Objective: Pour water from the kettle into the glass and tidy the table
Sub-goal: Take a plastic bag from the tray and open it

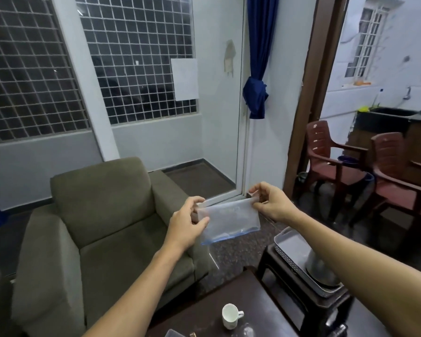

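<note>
Nearest, at the bottom edge, the dark table (253, 295) carried a white cup (230, 316) w/ a faint clear shape (247, 332) just beside it, poss. the glass but too blurred to tell. Further out, both hands held a clear plastic bag (231, 220) up in the air, above the floor between the armchair (107, 215) and the stool (272, 263). The left hand (187, 220) pinched its left end btwn thumb and curled fingers, and the right hand (272, 203) pinched the top right corner the same way. The bag was stretched flat btwn them, blue zip strip along the lower edge, and looked empty. On the stool sat a grey tray (289, 260) holding a rounded metal vessel (321, 271), half hidden behind the right forearm (350, 254) — likely the kettle, not certain. No water could be made out anywhere, so whether pouring was done couldn't be judged, and neither hand was near vessel or cup. By the look of it, the person was in the tidying part — bag not yet put away, cup etc. left on the table.
</note>
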Demonstrator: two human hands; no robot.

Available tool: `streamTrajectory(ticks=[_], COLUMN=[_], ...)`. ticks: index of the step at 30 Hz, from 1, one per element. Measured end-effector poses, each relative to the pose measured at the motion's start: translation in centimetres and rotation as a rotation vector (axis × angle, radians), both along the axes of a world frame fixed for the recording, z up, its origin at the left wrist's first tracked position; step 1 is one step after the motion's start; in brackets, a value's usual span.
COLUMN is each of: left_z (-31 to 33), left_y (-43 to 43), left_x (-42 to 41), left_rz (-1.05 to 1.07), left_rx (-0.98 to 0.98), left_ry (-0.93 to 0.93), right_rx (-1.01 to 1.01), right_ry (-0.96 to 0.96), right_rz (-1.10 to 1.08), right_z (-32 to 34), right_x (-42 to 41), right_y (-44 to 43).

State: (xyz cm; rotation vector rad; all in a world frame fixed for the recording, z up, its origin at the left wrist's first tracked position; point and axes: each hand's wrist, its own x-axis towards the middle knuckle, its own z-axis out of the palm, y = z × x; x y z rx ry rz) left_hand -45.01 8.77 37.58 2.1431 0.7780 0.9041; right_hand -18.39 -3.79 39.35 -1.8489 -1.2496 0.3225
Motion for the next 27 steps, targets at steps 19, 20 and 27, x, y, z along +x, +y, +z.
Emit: streamTrajectory(ticks=[19,20,27], left_z=[-24.9,-26.5,-34.8], left_y=[-3.6,-3.4,-1.5], left_x=[41.9,43.4,50.6], left_rz=[0.123,0.126,0.154], left_rx=[-0.129,-0.136,-0.152], left_ry=[0.36,0.382,0.449], right_rx=[-0.525,-0.535,-0.568], right_ry=[-0.307,-0.302,-0.282], right_rz=[-0.08,-0.083,-0.048], right_z=[-22.7,-24.3,-33.3], right_x=[39.5,40.9,48.4], right_y=[0.5,0.9,3.0])
